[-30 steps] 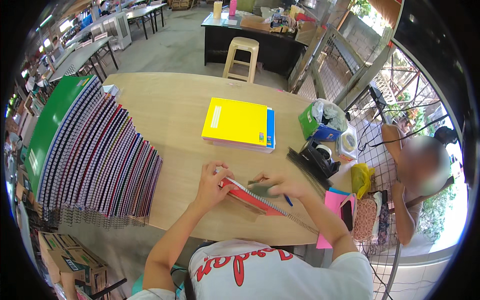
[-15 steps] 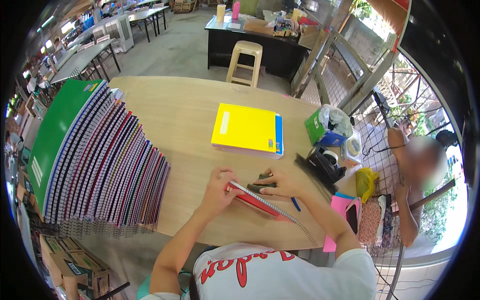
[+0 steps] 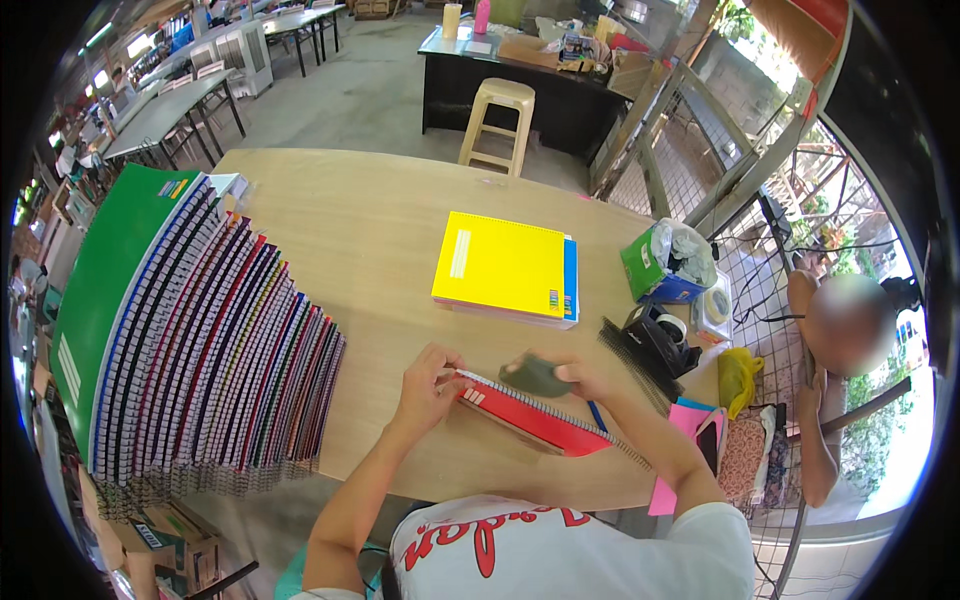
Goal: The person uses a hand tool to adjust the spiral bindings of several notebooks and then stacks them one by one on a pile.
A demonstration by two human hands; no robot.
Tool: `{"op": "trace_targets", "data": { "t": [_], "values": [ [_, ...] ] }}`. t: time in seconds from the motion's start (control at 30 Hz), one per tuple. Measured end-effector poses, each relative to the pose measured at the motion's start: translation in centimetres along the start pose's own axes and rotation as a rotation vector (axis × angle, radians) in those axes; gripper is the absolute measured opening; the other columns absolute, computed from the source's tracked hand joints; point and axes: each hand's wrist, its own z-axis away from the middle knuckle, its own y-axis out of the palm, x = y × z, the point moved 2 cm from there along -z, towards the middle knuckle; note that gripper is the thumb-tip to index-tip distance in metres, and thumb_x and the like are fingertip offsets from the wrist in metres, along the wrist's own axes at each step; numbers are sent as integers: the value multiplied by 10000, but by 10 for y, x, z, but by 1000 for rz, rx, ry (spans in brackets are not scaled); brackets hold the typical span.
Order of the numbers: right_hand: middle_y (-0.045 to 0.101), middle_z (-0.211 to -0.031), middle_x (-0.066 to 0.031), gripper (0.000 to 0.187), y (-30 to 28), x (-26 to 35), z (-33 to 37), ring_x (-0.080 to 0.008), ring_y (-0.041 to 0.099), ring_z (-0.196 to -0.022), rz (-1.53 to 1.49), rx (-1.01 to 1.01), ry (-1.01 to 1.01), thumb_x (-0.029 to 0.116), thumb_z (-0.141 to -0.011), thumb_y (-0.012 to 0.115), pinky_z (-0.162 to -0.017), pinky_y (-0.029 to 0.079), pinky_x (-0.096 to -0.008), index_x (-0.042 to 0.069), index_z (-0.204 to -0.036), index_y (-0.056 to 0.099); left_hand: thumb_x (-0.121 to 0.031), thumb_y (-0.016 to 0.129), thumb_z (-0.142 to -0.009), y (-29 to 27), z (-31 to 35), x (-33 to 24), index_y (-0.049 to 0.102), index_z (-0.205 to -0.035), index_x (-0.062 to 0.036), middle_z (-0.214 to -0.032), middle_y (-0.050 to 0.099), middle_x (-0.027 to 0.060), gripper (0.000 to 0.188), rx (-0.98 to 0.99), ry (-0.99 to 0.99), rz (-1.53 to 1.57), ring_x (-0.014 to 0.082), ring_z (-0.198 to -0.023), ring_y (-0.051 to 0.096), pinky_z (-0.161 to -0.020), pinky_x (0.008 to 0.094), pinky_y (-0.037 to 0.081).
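A red spiral notebook (image 3: 535, 420) lies tilted on the wooden table (image 3: 370, 240) in front of me. My left hand (image 3: 430, 382) grips its left end by the wire binding. My right hand (image 3: 565, 378) holds a small dark tool (image 3: 535, 376) against the notebook's upper edge. A blue pen (image 3: 597, 417) lies just under my right wrist.
A long slanted row of several spiral notebooks (image 3: 200, 350) fills the table's left side. A yellow notebook pile (image 3: 505, 268) sits mid-table. A green and blue box (image 3: 665, 262), tape rolls (image 3: 680, 325), black binding coils (image 3: 630, 350) and pink sheets (image 3: 690, 430) lie right. Another person (image 3: 840, 330) sits beyond the table's right edge.
My head has tipped slightly, shifting the view. Both hands stay on the red notebook, and my right hand with the dark tool has slid a little along the binding.
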Motion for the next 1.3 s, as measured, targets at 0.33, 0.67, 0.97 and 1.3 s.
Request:
{"op": "trace_targets", "data": {
  "t": [0.33, 0.67, 0.97, 1.3],
  "values": [
    [559, -1336, -144, 591, 0, 11, -31, -264, 536, -1202, 309, 4, 146, 472, -870, 670, -1014, 429, -406, 43, -1276, 659, 101, 725, -806, -6, -2, 10, 552, -1054, -46, -1008, 600, 34, 337, 27, -54, 93, 121, -971, 629, -768, 275, 615],
    [513, -1385, -181, 508, 4, -18, -43, -277, 531, -1221, -574, 80, -121, 450, -918, 631, -1010, 457, -394, 137, -1316, 659, 81, 765, -787, -6, -2, 16, 488, -1143, -60, -959, 587, 36, 473, 38, -162, 147, 90, -948, 611, -756, 249, 587],
    [503, -1361, -252, 726, 57, -104, 29, -418, 458, -1293, 525, -548, 134, 434, -735, 814, -1108, 352, -518, 91, -1329, 576, -60, 772, -826, 13, 18, 36, 594, -1014, -65, -968, 557, -12, 259, 49, -192, 567, 75, -885, 542, -772, 225, 475],
    [563, -1144, -219, 448, 72, -178, 151, -411, 546, -1106, 591, -1196, 396, 181, -862, 707, -990, 427, -493, 9, -1252, 571, 10, 734, -840, 35, 15, 34, 654, -1002, -47, -949, 638, 27, 190, 13, -302, 717, 104, -857, 632, -740, 244, 528]
  ]
}}
